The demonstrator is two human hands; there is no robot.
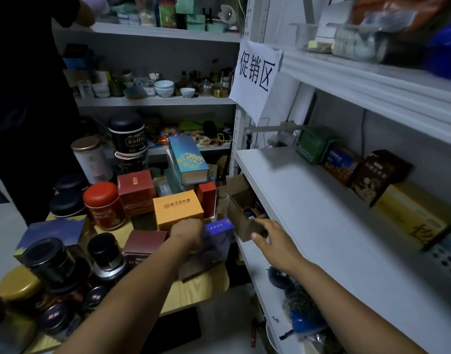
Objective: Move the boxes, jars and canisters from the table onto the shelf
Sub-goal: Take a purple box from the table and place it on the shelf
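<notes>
The purple box (218,232) is at the right edge of the table (201,286), just in front of the orange box (178,207), and it looks blurred. The left hand (188,235) grips it from the left side with curled fingers. The right hand (271,240) is near the front edge of the shelf (308,205), fingers stretched and holding nothing. Its fingertips reach an open brown carton (241,210) between the table and the shelf, and I cannot tell if they touch it. Along the back edge of the shelf stand 4 boxes in a row: a green box (312,145), a blue box (343,162), a dark brown box (380,175) and a yellow box (418,213). Behind the orange box are a red box (136,190) and a teal box (188,159). A red canister (103,205) stands left of them, and black-lidded jars (49,256) fill the near left corner of the table.
</notes>
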